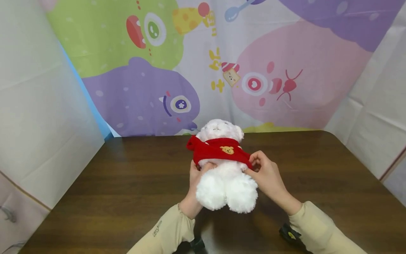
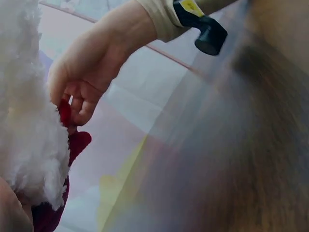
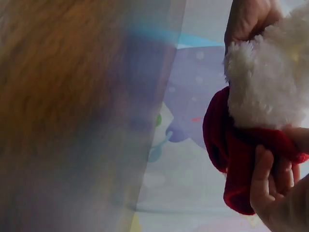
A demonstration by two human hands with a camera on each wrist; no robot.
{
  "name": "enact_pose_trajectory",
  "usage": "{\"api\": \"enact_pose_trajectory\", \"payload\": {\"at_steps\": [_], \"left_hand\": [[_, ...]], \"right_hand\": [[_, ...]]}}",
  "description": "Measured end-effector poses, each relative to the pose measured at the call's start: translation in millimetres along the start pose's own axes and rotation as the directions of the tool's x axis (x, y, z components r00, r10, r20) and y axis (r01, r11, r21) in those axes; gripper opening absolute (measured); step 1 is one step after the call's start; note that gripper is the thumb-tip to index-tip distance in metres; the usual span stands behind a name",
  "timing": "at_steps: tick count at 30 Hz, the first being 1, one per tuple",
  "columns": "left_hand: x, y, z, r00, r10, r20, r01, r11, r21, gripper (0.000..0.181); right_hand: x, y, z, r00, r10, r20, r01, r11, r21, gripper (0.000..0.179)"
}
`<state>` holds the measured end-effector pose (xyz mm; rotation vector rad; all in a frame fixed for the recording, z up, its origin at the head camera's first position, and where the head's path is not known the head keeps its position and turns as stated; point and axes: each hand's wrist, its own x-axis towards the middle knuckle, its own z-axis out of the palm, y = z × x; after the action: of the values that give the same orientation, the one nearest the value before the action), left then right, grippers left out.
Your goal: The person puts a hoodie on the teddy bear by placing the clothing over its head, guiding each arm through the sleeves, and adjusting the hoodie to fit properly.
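Observation:
A white fluffy teddy bear point(image 1: 226, 169) in a red sweater point(image 1: 207, 151) with a small tan bear face on its chest is held above the table, feet toward me. My left hand point(image 1: 194, 190) grips the bear's body at its left side, the thumb lying over the belly just under the hem. With thumb and fingers, my right hand point(image 1: 271, 178) pinches the sweater's lower right edge. In the right wrist view the red cloth point(image 3: 239, 174) hangs folded around those fingers. Most of the left fingers are hidden behind the bear.
The dark brown wooden table point(image 1: 142, 176) lies beneath both hands. Behind its far edge hangs a curtain point(image 1: 219, 98) with cartoon monsters, and white cloth panels point(image 1: 47, 106) stand at the sides. Black wrist devices point(image 1: 289, 233) sit by the cuffs.

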<state>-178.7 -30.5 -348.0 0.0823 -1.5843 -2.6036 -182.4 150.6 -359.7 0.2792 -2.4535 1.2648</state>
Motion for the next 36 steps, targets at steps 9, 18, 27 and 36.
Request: {"api": "enact_pose_trajectory", "payload": {"at_steps": [9, 18, 27, 36], "left_hand": [[26.2, -30.6, -17.6, 0.994, 0.058, 0.096, -0.064, 0.996, 0.064, 0.042], [19.7, -28.2, -12.2, 0.967, 0.16, 0.198, -0.196, 0.964, 0.177, 0.041], [8.0, -40.7, -9.0, 0.988, -0.104, 0.117, 0.065, 0.953, 0.296, 0.034], [17.3, -25.8, -15.5, 0.911, -0.261, 0.319, 0.19, 0.953, 0.236, 0.04]], "right_hand": [[-2.7, -10.5, 5.1, 0.884, 0.26, 0.387, -0.453, 0.678, 0.579, 0.047], [-8.5, -14.5, 7.2, 0.81, 0.301, 0.503, -0.586, 0.46, 0.667, 0.057], [-11.8, -13.5, 11.6, 0.864, 0.378, 0.333, -0.492, 0.49, 0.72, 0.058], [-4.5, 3.4, 22.1, 0.949, 0.246, 0.197, -0.315, 0.697, 0.644, 0.063]]}}
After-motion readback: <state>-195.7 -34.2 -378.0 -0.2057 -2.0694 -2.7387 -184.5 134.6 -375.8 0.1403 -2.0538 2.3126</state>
